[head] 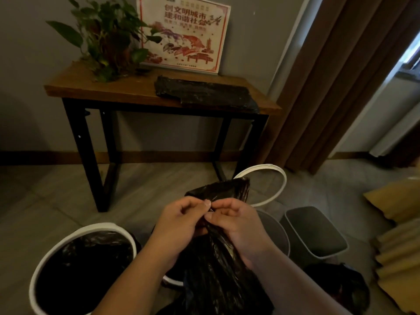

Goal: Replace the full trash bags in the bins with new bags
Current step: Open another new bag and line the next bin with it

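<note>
I hold a crumpled black trash bag (218, 258) in front of me, above the floor. My left hand (179, 226) and my right hand (236, 226) both pinch its top edge between thumb and fingers, fingertips almost touching. The bag hangs down between my forearms. At lower left stands a white bin (45, 258) lined with a black bag. Two grey bins (316, 233) sit to the right, one partly hidden behind my right hand. A white ring (279, 180) lies on the floor behind the bag. A full black bag (341, 289) sits at lower right.
A wooden table (109, 87) with black legs stands against the wall, bearing a stack of folded black bags (204, 93), a potted plant (109, 37) and a poster (184, 30). Brown curtains (341, 76) hang at right. Cardboard sheets (395, 223) lie at far right.
</note>
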Available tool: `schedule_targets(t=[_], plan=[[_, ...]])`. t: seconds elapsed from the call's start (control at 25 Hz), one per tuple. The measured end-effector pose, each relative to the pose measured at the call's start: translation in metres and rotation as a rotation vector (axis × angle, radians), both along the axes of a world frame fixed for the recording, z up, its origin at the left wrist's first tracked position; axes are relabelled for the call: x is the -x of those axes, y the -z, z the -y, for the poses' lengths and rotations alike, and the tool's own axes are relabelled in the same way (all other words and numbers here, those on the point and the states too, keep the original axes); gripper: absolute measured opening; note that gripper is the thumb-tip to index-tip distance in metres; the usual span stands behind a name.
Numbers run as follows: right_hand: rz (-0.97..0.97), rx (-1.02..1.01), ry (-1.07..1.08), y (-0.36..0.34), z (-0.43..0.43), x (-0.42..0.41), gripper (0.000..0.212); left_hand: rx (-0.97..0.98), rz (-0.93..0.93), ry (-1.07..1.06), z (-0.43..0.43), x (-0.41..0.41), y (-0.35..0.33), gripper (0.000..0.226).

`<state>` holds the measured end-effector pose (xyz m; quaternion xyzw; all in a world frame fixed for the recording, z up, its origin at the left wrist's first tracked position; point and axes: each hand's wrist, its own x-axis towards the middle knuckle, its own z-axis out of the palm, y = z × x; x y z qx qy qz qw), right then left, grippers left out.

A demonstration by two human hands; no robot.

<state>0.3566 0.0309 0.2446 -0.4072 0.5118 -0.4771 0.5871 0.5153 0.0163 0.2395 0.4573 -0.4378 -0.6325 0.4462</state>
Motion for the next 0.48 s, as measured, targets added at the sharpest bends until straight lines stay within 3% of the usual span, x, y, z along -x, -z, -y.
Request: schedule_targets(t=[0.12, 0.16, 0.24, 0.32, 0.4, 0.48], plan=[[-0.059, 0.051, 0.168, -0.013, -0.005, 0.012, 0.014, 0.042, -0.029, 0.003, 0.006, 0.001, -0.014, 0.021], [-0.191, 0.121, 0.277, -0.018, -0.007, 0.023, 0.008, 0.067, -0.027, 0.023, 0.008, -0.002, -0.019, 0.023], [-0.619, 0.327, 0.450, -0.024, -0.013, 0.054, 0.023, 0.154, 0.013, 0.082, 0.013, -0.012, -0.032, 0.021], [-1.008, 0.391, 0.339, -0.024, -0.016, 0.081, 0.034, 0.272, 0.067, 0.131, 0.017, -0.026, -0.046, 0.013], [-1.174, 0.274, 0.047, -0.014, -0.015, 0.091, 0.031, 0.358, 0.110, 0.189, 0.020, -0.034, -0.060, 0.012], [-1.285, 0.290, -0.090, 0.002, -0.006, 0.093, 0.028, 0.379, 0.119, 0.267, 0.020, -0.034, -0.072, 0.023]])
